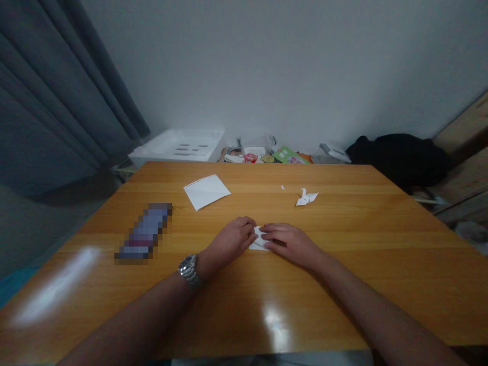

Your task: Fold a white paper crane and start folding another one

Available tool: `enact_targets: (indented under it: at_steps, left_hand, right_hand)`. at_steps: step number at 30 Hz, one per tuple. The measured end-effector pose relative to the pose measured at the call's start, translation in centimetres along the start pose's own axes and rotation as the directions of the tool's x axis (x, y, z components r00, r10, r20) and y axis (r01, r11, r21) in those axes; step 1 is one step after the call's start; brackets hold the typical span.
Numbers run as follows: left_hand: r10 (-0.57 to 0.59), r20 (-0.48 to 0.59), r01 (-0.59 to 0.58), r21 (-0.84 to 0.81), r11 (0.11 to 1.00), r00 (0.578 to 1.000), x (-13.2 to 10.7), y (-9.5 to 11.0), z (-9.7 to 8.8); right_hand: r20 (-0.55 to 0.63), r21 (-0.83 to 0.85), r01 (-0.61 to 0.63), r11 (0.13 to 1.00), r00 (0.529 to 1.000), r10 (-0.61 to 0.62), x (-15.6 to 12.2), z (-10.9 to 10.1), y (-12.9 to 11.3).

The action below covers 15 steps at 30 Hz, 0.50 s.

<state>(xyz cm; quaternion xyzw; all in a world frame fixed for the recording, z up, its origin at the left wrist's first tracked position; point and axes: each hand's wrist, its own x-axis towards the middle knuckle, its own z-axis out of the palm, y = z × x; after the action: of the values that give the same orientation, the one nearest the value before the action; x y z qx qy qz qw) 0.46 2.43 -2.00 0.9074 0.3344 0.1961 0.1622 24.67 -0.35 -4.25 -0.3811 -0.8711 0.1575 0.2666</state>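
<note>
A small piece of folded white paper [260, 243] lies on the wooden table in front of me, between my two hands. My left hand [234, 238], with a metal watch on its wrist, has its curled fingers closed on the paper's left edge. From the other side, my right hand [288, 243] presses its fingers on the paper's right part and holds it to the tabletop. The fingers partly cover the folds. Farther off to the right stands a white folded paper crane [306, 197], with a tiny paper scrap [283, 187] to its left.
A white sheet with a perforated edge [207, 191] lies at the back left of the table [362, 218]. Nearer sits a pixelated, phone-like object [145, 232]. Past the far edge are a white plastic tray [183, 145], a green booklet [290, 155] and a black cloth-like heap [400, 157].
</note>
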Motion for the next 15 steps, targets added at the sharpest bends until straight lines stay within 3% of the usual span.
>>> enact_targets:
  at_steps: [7,12,15]
  left_hand:
    - [-0.058,-0.029,0.061,0.103,0.993,0.998,0.64,0.17,0.62]
    - [-0.072,-0.040,0.078,0.190,0.979,0.997,0.77,0.44,0.83]
    - [-0.088,-0.050,0.096,0.187,0.978,0.995,0.68,0.70,0.64]
  right_hand:
    - [0.035,-0.047,0.031,0.998,0.999,-0.030,0.42,-0.33,-0.90]
    - [0.026,-0.023,-0.053,0.998,0.998,0.053,0.42,-0.41,-1.07]
    - [0.033,-0.037,-0.029,0.999,0.999,0.030,0.30,-0.40,-0.89]
